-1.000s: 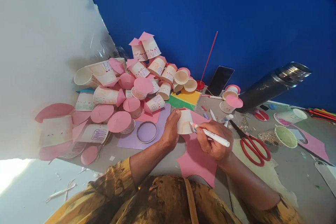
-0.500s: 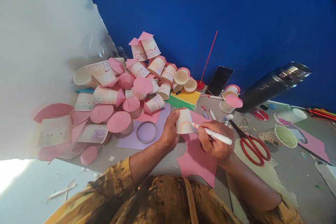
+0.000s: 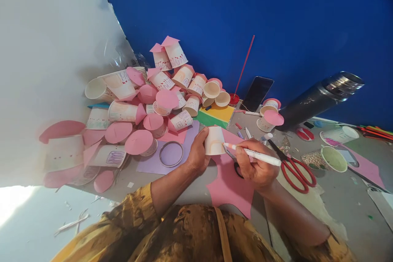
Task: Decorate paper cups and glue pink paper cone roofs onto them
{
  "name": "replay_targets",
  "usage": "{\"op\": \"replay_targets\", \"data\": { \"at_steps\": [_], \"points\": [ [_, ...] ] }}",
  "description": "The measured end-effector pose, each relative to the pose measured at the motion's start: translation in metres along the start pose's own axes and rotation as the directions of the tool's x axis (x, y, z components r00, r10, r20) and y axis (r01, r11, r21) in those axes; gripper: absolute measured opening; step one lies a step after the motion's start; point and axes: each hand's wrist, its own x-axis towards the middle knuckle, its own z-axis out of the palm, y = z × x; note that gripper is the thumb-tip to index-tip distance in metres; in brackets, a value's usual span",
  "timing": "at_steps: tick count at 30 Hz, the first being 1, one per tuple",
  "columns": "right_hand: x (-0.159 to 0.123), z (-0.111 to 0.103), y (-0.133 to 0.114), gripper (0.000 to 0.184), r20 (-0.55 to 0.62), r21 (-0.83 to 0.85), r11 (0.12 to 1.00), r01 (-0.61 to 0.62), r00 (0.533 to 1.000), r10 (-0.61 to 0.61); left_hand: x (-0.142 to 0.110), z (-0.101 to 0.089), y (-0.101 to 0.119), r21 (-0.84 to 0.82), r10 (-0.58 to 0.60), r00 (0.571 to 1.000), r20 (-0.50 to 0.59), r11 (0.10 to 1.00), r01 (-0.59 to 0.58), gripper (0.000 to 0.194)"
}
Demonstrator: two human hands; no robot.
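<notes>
In my left hand [image 3: 198,153] is a white paper cup [image 3: 214,141], held over the table with pale orange colouring on its side. My right hand [image 3: 257,163] grips a white felt-tip marker [image 3: 259,157], its orange tip at the cup's right side near the lower edge. Below the hands lies a cut pink paper sheet [image 3: 229,190]. Partly hidden behind my right hand is a dark-handled tool [image 3: 238,170]. Red-handled scissors [image 3: 297,174] lie just right of that hand. Left of my left hand, a round ring [image 3: 171,154] rests on lilac paper [image 3: 147,166].
Decorated paper cups with pink paper tops [image 3: 138,142] are heaped at the left and back. At the back right stand a leaning phone [image 3: 258,93] and a tilted dark flask [image 3: 310,100]. A patterned cup [image 3: 319,159] lies on its side at the right.
My right hand has shifted slightly right and down, with the marker tilted flatter. The dark-handled tool behind it shows more now. The cup has barely moved.
</notes>
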Motion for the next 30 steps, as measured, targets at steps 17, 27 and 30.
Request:
{"op": "replay_targets", "data": {
  "at_steps": [17,27,30],
  "points": [
    [0.0013,0.0028,-0.0028,0.007,0.014,0.033,0.999,-0.013,1.000,0.013,-0.0039,0.0040,0.0009,0.114,0.088,0.996,0.022,0.989,-0.090,0.038],
    [0.0027,0.0042,-0.0029,0.009,-0.005,-0.010,1.000,0.016,1.000,-0.016,-0.0043,0.0033,0.0010,0.132,0.128,0.992,0.022,0.983,-0.129,0.037],
    [0.0009,0.0029,-0.0021,0.008,0.017,0.006,1.000,0.017,1.000,-0.017,-0.0035,0.0021,0.0005,0.148,0.132,0.991,0.024,0.980,-0.134,0.038]
  ]
}}
